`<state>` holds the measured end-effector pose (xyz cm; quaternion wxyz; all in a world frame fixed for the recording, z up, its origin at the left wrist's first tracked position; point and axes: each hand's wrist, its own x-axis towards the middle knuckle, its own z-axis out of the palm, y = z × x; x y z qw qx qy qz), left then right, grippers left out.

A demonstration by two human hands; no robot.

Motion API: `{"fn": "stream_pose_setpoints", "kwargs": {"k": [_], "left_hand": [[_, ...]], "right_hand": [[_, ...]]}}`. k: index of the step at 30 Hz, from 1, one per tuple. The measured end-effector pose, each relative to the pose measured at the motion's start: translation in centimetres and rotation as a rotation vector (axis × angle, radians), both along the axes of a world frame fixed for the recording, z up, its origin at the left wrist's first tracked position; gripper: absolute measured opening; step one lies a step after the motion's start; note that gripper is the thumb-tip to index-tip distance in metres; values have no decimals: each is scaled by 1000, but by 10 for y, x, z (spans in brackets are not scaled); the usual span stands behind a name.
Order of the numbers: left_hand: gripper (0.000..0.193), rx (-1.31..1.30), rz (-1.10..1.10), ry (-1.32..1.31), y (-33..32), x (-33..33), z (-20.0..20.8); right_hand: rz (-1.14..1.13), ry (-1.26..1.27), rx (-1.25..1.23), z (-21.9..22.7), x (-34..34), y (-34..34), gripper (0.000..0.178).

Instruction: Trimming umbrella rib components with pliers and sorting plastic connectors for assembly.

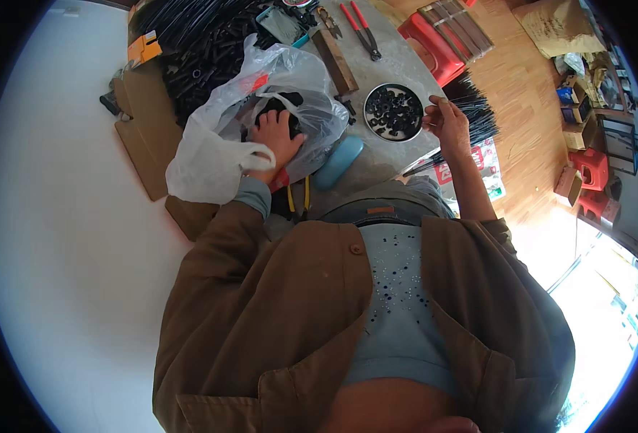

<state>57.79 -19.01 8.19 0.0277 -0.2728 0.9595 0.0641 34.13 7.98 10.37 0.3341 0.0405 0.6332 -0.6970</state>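
My left hand [276,138] reaches into a crumpled, clear plastic carrier bag [207,162]. Its fingers are spread over black pieces [290,102] in the bag, whose exact kind I cannot make out. At the right rim of a round metal dish [366,115], my right hand [449,124] is raised with its fingers curled and the tips drawn together. Whatever they pinch, if anything, is too small to tell. Many small black ring-like parts [395,112] lie in the dish. Just beyond my right hand is a bundle of thin black rods [474,108].
On the grey table [398,68] are red-handled pliers [362,32], a wooden block [335,61] and a blue case [339,162]. Black tubes and rods [203,68] pile up at the far left, beside cardboard [142,130]. A red stool [434,50] stands beyond the table.
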Motion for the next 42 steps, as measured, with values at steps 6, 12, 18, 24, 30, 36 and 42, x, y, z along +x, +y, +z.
{"fn": "stream_pose_setpoints", "kwargs": {"k": [6,12,18,24,30,36,42], "left_hand": [[47,-97,-152,153,-17,7,-41],[37,-137,-105,-20,-6,3,-20],[29,-89,-192,-16,-10,4,-25],[25,-51,-217,73,-26,9,-35],[24,11,-162,64,-17,3,-19],[31,460,338,482,-52,-4,-29],[27,2292,707,1001,-42,-13,4]], "right_hand": [[13,15,-14,5,5,-5,31],[31,33,-3,5,4,3,30],[32,29,-2,4,8,4,29],[43,53,28,8,11,3,28],[54,60,26,6,14,6,28],[107,67,34,10,19,-4,27],[149,55,1,9,25,-14,26]]}}
